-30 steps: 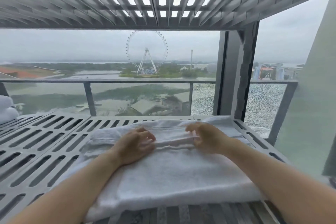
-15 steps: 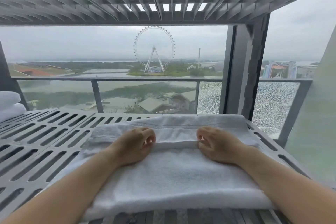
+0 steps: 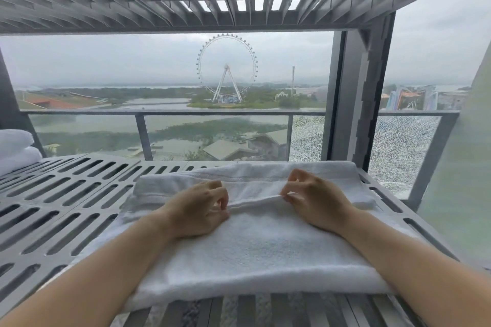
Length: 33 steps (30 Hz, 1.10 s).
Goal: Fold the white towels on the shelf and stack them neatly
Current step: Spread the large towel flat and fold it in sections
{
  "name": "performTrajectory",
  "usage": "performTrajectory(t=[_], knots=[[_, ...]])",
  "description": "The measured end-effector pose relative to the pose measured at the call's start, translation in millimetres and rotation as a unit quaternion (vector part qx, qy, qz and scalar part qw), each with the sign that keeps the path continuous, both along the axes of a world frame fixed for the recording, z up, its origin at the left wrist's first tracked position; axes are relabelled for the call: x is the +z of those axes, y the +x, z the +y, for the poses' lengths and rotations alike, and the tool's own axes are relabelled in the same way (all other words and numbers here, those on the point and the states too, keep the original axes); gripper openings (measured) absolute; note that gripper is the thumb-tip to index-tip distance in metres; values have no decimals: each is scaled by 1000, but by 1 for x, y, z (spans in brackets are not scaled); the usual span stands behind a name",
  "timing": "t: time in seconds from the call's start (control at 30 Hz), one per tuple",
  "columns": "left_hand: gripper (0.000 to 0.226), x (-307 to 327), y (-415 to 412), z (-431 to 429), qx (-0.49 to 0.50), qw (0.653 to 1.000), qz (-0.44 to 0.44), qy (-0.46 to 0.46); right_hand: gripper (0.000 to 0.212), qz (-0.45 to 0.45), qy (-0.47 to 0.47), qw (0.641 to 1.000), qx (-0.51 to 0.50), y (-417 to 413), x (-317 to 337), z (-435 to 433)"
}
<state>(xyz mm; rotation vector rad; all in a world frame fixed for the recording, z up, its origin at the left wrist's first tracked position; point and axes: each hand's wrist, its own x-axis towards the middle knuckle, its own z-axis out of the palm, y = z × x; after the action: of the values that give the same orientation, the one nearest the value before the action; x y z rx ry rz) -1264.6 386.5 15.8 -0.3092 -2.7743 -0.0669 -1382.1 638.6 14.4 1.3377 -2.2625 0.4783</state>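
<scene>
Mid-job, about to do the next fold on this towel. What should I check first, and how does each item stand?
1. Left grip pinches the raised ridge of the towel: ok.
2. Right grip pinches the same ridge: ok.
3. Ridge runs straight between them: ok.
4. Layer edges aligned at the sides: not ok, lower layers stick out.
5. Towel rests wholly on the slatted shelf: ok.
6. Room on the folded stack at left: cannot tell, mostly out of frame.

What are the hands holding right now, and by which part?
The left hand and right hand each pinch the white towel at a raised fold running across its middle.
</scene>
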Motion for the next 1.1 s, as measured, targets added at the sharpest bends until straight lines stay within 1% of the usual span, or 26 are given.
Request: performTrajectory(t=[0.07,0.13,0.2,0.27,0.33,0.4,0.47,0.53,0.57,0.63,0.7,0.73,0.83,0.87,0.93,1.03,1.1], knots=[[24,-1,0,-5,14,1000,7,2,13,-19,17,1000,-3,0,1,-1],[34,-2,-2,-8,38,999,10,7,27,-83,35,996,-10,1,0,-2],[25,-1,-4,-6,54,999,6,-4,37,-131,55,989,-26,2,1,-4],[13,-1,-6,-2,71,997,3,-10,44,-151,100,982,-49,2,6,-11],[13,-1,-6,1,88,996,-5,-6,49,-130,157,976,-70,5,14,-26],[16,-1,-6,1,98,995,-9,9,48,-83,172,979,-74,9,15,-44],[19,-1,-5,3,98,995,-3,13,40,-60,134,988,-55,12,5,-58],[17,0,-5,4,80,997,20,0,30,-80,79,993,-40,12,-2,-63],[15,1,-5,6,64,997,40,-7,24,-75,61,994,-41,12,-2,-63],[14,2,-4,9,41,996,74,-11,17,-33,24,998,-47,10,-2,-60],[19,4,-3,9,53,995,87,-14,22,5,-12,999,-41,11,-1,-59],[22,6,-2,7,67,994,85,-20,24,9,-12,999,-39,13,-1,-59],[19,9,0,1,99,993,52,-48,19,-20,27,998,-60,15,-2,-60],[18,10,1,1,103,991,52,-63,18,-36,37,996,-71,15,-2,-60],[22,14,4,0,98,988,81,-84,18,-45,33,995,-86,15,-1,-59],[22,20,8,3,64,987,127,-80,26,32,10,995,-91,14,2,-55],[20,20,9,5,47,990,111,-75,28,43,16,994,-99,12,4,-52]])
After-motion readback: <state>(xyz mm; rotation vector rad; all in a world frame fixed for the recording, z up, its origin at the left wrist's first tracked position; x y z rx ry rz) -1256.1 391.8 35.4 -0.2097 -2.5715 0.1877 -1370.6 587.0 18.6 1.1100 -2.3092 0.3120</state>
